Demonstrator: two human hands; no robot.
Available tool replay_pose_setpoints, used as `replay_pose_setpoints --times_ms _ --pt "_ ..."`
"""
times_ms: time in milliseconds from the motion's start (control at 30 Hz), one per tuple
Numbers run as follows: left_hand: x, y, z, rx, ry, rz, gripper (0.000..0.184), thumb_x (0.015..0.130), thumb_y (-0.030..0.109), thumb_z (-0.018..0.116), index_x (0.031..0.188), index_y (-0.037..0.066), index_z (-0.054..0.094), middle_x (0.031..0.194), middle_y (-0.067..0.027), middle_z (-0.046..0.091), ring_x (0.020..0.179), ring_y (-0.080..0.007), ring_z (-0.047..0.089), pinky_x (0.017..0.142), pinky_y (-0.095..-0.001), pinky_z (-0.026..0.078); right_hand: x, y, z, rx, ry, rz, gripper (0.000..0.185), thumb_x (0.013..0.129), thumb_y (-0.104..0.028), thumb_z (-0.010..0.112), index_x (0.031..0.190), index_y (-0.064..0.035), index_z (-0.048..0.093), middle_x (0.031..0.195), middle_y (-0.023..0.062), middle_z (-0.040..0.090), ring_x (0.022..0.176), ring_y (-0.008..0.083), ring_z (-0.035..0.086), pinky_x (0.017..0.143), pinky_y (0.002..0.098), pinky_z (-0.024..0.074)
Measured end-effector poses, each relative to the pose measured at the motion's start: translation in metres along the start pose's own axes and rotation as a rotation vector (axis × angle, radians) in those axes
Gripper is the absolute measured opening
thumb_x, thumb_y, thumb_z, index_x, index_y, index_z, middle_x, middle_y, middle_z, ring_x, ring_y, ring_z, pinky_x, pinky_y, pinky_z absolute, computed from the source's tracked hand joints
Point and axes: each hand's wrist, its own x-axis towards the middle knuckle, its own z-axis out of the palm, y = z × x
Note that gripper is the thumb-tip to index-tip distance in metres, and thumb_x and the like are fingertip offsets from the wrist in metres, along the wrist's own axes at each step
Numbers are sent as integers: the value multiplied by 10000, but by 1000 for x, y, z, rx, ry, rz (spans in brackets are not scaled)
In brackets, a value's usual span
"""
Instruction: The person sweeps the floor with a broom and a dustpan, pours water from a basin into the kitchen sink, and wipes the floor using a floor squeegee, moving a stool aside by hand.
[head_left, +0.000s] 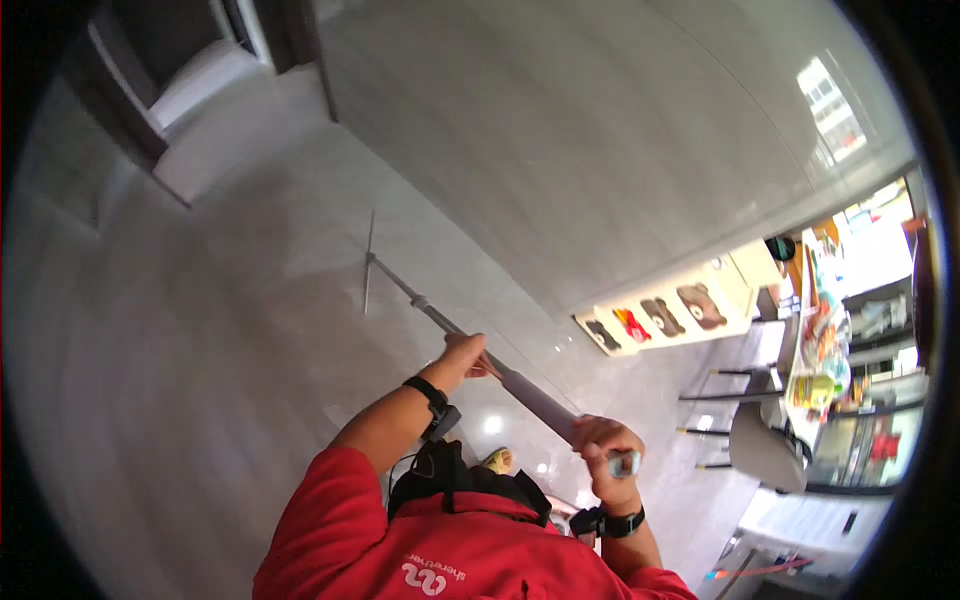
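A grey long-handled floor squeegee (540,397) slants across the view, its thin crossbar head (368,285) down on the shiny grey floor. Partway along the pole, my left hand (466,357) is closed around it. My right hand (609,447) grips the thicker upper part close to the top end, with the pale end cap showing beside the thumb. Both wrists carry black straps, the left one with a small dark box (441,422).
Glossy wall panels (600,130) rise beyond the squeegee. A cream cabinet with bear pictures (660,318) stands right, near a chair (765,445) and a cluttered table (815,390). A doorway (180,80) opens at upper left. One shoe (497,460) shows below me.
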Motion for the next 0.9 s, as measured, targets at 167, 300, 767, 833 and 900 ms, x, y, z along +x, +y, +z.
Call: replay_pose_setpoints --times_ms 167,300,767,833,900 --pt "-6 -87 102 228 -73 -180 545 772 202 498 1135 -18 155 725 -149 556 572 -241 596 462 -347 544 -109 -30 -54 -75 425 50 183 805 -89 567 720 -94 405 625 37 478 613 165 490 788 433 440" --pt "-50 -146 158 380 -354 -322 349 795 219 458 1017 -20 333 765 -154 583 570 -207 605 468 -319 537 -187 -65 -89 -55 621 51 204 807 -99 572 702 -76 398 601 53 479 603 173 500 780 442 451" --pt "-231 -365 337 830 -736 -527 371 837 297 469 1056 -2 481 804 -85 586 517 -149 571 490 -279 523 -458 -202 -128 -108 1230 79 104 821 -31 524 750 -58 454 684 55 469 676 171 467 825 410 417" --pt "-242 -409 355 894 -716 -535 297 842 275 462 1020 39 489 798 -79 579 522 -150 574 488 -288 521 -481 -216 -126 -202 1239 46 84 817 -29 513 764 -57 454 665 50 455 656 174 459 809 419 417" --pt "-265 -429 370 966 -691 -592 250 840 258 471 971 45 488 789 -75 578 526 -153 576 492 -287 518 -496 -231 -121 -256 1289 60 85 811 -38 502 749 -58 448 650 49 441 655 182 458 800 424 415"
